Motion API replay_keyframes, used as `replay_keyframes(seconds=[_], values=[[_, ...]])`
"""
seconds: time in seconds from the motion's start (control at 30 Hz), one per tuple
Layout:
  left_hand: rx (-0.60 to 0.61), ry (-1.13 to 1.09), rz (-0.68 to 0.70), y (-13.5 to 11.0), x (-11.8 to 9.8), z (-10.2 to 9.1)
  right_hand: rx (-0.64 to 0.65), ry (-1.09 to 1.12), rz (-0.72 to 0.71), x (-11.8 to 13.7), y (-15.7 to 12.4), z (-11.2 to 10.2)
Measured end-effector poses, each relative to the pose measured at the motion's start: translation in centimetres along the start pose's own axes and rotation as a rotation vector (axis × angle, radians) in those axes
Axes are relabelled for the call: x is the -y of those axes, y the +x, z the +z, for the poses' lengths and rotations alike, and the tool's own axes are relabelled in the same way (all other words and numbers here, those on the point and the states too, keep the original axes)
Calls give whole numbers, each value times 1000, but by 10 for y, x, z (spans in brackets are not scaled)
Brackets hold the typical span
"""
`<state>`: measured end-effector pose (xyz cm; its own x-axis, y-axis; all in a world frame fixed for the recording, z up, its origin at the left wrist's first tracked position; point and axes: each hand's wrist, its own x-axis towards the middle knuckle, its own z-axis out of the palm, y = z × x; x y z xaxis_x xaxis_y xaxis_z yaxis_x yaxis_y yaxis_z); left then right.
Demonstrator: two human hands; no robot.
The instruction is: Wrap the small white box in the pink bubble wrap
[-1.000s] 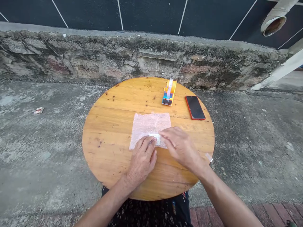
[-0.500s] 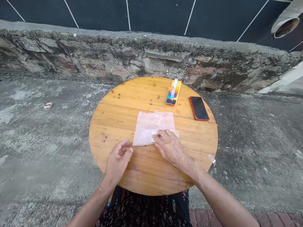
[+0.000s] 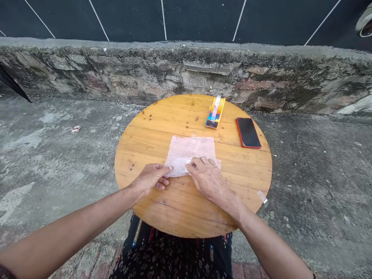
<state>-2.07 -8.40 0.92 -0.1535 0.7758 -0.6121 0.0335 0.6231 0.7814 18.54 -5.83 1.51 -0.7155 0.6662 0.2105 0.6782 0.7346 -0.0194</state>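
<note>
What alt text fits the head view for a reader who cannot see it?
The left hand touches the near left corner of a pinkish bubble-wrap sheet on a round wooden table, and the right hand presses its near edge. Behind lie a tape dispenser and a red phone.

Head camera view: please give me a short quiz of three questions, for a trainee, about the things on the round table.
1. True or false: the red phone lies on the round table beside the tape dispenser, apart from the bubble wrap sheet.
2. What does the left hand hold? A) the sheet's near corner B) the phone C) the tape dispenser
3. How many hands touch the sheet?
Key: 1 true; 2 A; 3 two, as the right hand rests on it too.
</note>
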Motion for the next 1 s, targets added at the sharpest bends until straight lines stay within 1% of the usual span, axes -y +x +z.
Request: replay_keyframes(seconds=[0.2, 0.33, 0.5, 0.67, 0.87, 1.0], values=[[-39, -58, 32, 3, 3, 8, -3, -38, -74, -5, 3, -3], [-65, -124, 83, 3, 5, 16, -1, -75, -84, -6, 4, -4], [-59, -225, 149, 9, 4, 25, 50, -98, -94, -5, 7, -7], [-61, -287, 250, 11, 4, 34, 87, -103, -94, -5, 10, -8], [-34, -232, 395, 10, -2, 49, 89, -94, -74, -4, 10, -7], [-34, -130, 467, 11, -3, 53, 90, -51, -63, -3, 10, -9]])
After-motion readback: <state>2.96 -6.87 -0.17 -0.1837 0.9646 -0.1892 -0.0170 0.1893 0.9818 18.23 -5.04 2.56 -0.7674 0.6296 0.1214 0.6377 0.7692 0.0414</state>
